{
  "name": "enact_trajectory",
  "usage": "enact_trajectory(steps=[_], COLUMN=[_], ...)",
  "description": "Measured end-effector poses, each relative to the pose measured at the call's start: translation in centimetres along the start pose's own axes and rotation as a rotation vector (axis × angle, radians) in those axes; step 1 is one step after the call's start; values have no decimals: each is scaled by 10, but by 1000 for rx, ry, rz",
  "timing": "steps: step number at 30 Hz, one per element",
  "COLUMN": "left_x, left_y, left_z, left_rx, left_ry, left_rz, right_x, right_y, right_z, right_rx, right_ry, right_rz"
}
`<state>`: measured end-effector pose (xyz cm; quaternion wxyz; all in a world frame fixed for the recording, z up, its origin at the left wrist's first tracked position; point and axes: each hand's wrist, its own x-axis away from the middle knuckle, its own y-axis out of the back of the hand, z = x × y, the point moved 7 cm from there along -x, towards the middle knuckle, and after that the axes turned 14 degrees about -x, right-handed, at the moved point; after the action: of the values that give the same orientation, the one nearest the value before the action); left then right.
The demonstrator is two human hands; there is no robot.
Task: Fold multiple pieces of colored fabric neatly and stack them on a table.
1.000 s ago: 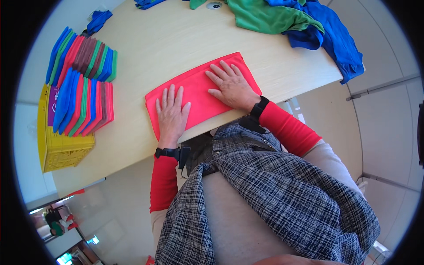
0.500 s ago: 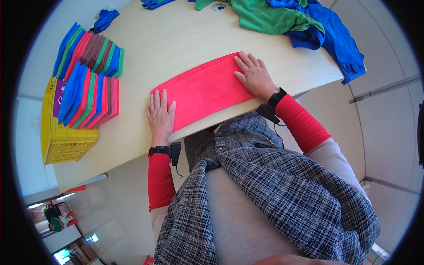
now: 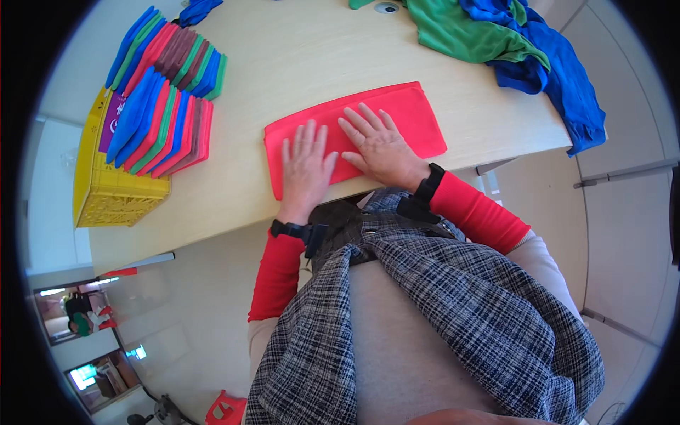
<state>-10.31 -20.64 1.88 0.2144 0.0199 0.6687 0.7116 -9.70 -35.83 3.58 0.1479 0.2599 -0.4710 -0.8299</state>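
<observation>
A folded red cloth [image 3: 421, 117] lies flat near the front edge of the table, a long strip with layered edges along its far side. My left hand [image 3: 306, 166] rests on its left part, fingers stretched out and pointing away from me. Flat on the middle of the cloth lies my right hand [image 3: 382, 147], its fingers spread and angled to the left. The two hands are close together but apart. Neither holds anything.
At the left, a yellow plastic crate [image 3: 124, 198] holds two rows of folded cloths [image 3: 159, 124] in blue, green, red and brown. Loose green cloth [image 3: 460, 32] and blue cloth [image 3: 567, 78] lie heaped at the far right, partly over the table's edge. A red stool [image 3: 225, 409] stands on the floor.
Both hands have moved inward from the cloth's two ends toward its middle, the right one sliding left. My view has shifted somewhat.
</observation>
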Motion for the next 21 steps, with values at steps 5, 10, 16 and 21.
enact_trajectory(steps=[5, 10, 16, 21], left_x=[5, 6, 11, 29], left_y=[-8, -10, -17, -26], left_z=[-4, 8, 44, 73], left_rx=[3, -32, -18, -110], left_ry=[-19, 35, 177, 263], left_rz=[31, 44, 27, 72], right_x=[3, 5, 5, -3], right_y=[-23, -26, -22, -20], right_z=[1, -5, -9, 2], right_rx=[19, 25, 25, 15], right_ry=[32, 37, 37, 74], right_rz=[67, 73, 69, 106])
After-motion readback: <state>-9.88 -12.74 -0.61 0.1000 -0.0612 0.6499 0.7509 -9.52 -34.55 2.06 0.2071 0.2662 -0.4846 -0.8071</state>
